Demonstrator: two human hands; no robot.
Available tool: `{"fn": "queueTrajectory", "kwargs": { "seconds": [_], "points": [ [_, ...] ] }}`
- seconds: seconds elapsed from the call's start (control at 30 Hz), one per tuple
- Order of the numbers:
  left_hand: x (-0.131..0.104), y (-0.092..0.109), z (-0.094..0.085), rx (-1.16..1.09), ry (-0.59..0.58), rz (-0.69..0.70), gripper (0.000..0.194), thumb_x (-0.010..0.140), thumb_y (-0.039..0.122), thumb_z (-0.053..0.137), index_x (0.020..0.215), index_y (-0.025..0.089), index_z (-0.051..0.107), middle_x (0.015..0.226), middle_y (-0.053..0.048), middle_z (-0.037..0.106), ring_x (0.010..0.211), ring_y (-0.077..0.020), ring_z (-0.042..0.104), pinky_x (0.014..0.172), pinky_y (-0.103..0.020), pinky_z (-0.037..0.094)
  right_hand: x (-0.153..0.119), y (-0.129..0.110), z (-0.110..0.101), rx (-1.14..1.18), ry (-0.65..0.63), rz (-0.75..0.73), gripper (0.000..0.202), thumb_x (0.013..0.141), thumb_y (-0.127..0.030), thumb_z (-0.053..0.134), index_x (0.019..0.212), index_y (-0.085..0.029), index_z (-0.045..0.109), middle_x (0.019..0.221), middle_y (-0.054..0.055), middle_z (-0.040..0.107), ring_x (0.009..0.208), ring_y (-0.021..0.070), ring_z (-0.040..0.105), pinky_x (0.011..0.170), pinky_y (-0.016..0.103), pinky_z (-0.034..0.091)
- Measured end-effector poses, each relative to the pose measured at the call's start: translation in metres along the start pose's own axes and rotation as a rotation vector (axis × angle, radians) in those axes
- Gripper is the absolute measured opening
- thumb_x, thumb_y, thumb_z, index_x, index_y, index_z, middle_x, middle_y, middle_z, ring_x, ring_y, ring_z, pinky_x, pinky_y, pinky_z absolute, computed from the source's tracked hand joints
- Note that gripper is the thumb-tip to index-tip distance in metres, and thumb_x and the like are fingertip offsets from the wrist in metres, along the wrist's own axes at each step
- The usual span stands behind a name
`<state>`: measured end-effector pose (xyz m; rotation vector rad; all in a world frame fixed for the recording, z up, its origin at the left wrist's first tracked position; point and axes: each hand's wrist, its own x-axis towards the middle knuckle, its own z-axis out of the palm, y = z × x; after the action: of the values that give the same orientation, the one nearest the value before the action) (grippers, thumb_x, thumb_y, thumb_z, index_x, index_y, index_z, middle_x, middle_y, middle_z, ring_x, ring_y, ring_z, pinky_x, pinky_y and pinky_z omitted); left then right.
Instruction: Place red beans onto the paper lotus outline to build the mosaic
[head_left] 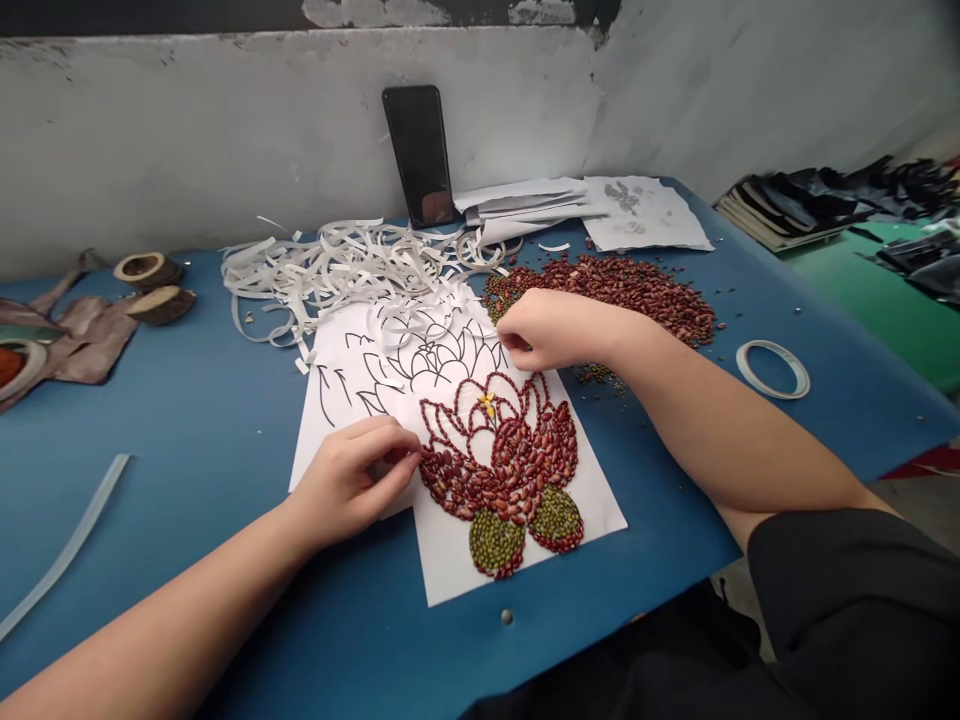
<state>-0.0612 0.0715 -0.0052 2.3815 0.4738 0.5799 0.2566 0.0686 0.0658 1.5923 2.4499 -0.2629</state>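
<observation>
A bean picture of a lotus flower [525, 460] lies on a white paper sheet [592, 510], with dark red beans filling the lower petals and outlining the upper ones. Green mung beans [496, 543] fill two round shapes below, and a small yellow piece [487, 404] marks the centre. My left hand [356, 480] rests by the flower's left edge, thumb and forefinger brought together; anything between them is too small to make out. My right hand [536, 328] is closed above the flower's top, beside the heap of red beans [637, 295]; its fingertips are hidden.
A line-drawn lotus sheet [315, 440] lies partly under the bean picture. Curled paper strips [337, 260] are piled behind it. A phone [418, 150] leans on the wall near folded papers [525, 205]. A tape roll [772, 370] sits right; wooden pieces [161, 303] lie left.
</observation>
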Motion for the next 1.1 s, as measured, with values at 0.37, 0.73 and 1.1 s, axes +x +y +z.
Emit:
{"fn": "queueTrajectory", "kwargs": {
  "seconds": [0.37, 0.73, 1.1],
  "points": [
    [0.001, 0.003, -0.002, 0.011, -0.002, -0.005, 0.01, 0.101, 0.016, 0.055, 0.096, 0.021, 0.062, 0.078, 0.002, 0.06, 0.069, -0.0105, 0.055, 0.064, -0.022, 0.044, -0.002, -0.03, 0.002, 0.101, -0.085, -0.268, 0.011, 0.086, -0.013, 0.06, 0.077, -0.017, 0.066, 0.078, 0.004, 0.068, 0.067, 0.0144, 0.044, 0.066, 0.031, 0.032],
    [0.001, 0.003, -0.001, 0.014, -0.009, -0.013, 0.011, 0.101, 0.017, 0.053, 0.095, 0.02, 0.063, 0.077, 0.001, 0.061, 0.069, -0.0108, 0.056, 0.065, -0.023, 0.045, -0.005, -0.029, -0.001, 0.087, -0.116, -0.286, 0.012, 0.09, -0.012, 0.06, 0.087, -0.015, 0.071, 0.089, 0.008, 0.073, 0.074, 0.0161, 0.051, 0.069, 0.031, 0.034],
    [0.003, 0.005, -0.003, 0.006, -0.012, -0.037, 0.014, 0.101, 0.021, 0.053, 0.093, 0.02, 0.064, 0.076, 0.0, 0.063, 0.067, -0.0123, 0.058, 0.064, -0.023, 0.045, -0.005, -0.028, -0.004, 0.119, -0.161, -0.358, 0.023, 0.088, -0.009, 0.062, 0.095, -0.016, 0.082, 0.094, 0.009, 0.076, 0.076, 0.016, 0.057, 0.073, 0.032, 0.038]
  ]
}}
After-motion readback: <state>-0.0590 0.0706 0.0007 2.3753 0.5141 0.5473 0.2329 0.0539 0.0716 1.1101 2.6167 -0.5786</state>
